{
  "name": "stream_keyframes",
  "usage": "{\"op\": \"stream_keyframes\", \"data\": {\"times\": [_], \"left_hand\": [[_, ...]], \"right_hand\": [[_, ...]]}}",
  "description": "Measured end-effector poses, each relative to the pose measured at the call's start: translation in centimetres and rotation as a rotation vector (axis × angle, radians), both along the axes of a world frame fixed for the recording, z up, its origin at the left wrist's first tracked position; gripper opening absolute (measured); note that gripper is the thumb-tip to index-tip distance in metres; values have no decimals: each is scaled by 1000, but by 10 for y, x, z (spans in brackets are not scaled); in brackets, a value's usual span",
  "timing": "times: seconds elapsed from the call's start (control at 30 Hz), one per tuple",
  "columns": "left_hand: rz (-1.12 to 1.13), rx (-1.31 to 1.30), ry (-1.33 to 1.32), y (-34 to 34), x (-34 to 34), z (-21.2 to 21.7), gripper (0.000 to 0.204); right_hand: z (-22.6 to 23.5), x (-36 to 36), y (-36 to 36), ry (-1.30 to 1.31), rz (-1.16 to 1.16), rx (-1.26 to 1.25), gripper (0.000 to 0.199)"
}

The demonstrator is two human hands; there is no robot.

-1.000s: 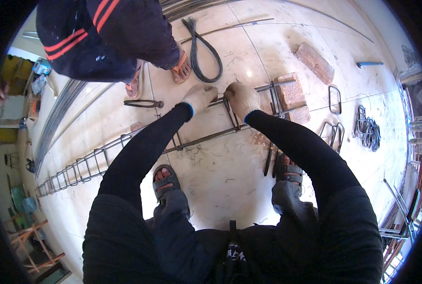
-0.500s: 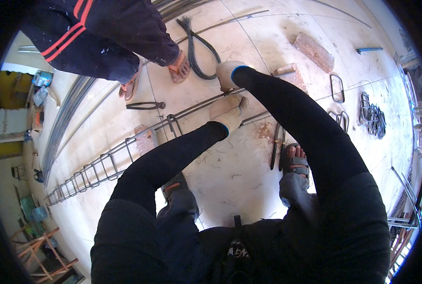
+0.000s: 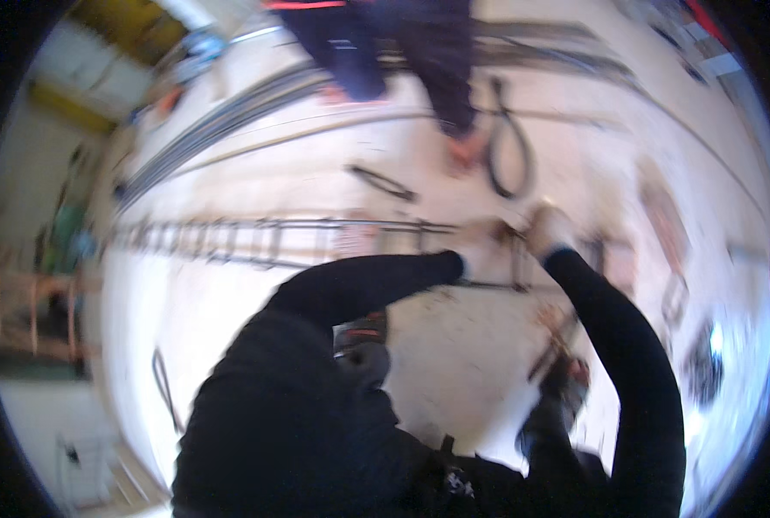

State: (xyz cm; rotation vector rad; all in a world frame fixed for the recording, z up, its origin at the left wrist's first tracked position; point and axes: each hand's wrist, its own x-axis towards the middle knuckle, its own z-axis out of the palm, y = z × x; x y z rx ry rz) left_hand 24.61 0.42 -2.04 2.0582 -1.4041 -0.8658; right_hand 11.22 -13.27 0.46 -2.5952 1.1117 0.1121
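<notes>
The picture is blurred by motion. A long rebar cage [image 3: 264,242], built like a ladder with several stirrups, lies across the pale concrete floor. My left hand [image 3: 480,238], in a light glove, is closed on the cage's near end. My right hand [image 3: 549,228], also gloved, grips the same end just to the right, beside an upright stirrup [image 3: 518,259]. Both black sleeves reach out from below. My sandalled feet [image 3: 363,332] stand under my arms.
Another person's legs [image 3: 402,60] stand at the far side. A black hose loop [image 3: 510,160] and a loose stirrup [image 3: 383,183] lie near them. Long bars [image 3: 229,116] run along the back left. Bricks [image 3: 665,216] and more stirrups [image 3: 674,298] lie at right.
My head has swung, so the cage now runs level across the view. Both hands have come together again at the cage's end; half a second ago the right reached farther out.
</notes>
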Motion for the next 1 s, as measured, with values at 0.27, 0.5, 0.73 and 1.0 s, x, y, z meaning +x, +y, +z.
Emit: {"op": "stream_keyframes", "data": {"times": [0.27, 0.5, 0.73, 1.0], "left_hand": [[-327, -70, -358, 8, -10, -17, 29], [-175, -232, -233, 33, 32, 0, 28], [-92, -177, -175, 50, 50, 8, 32], [-447, -94, -206, 19, 37, 14, 32]], "right_hand": [[-15, -28, -42, 163, 565, -246, 12], [1, -9, -44, 333, 905, -348, 15], [13, 13, -25, 249, -45, 336, 42], [-38, 1, -54, 355, 228, -278, 60]]}}
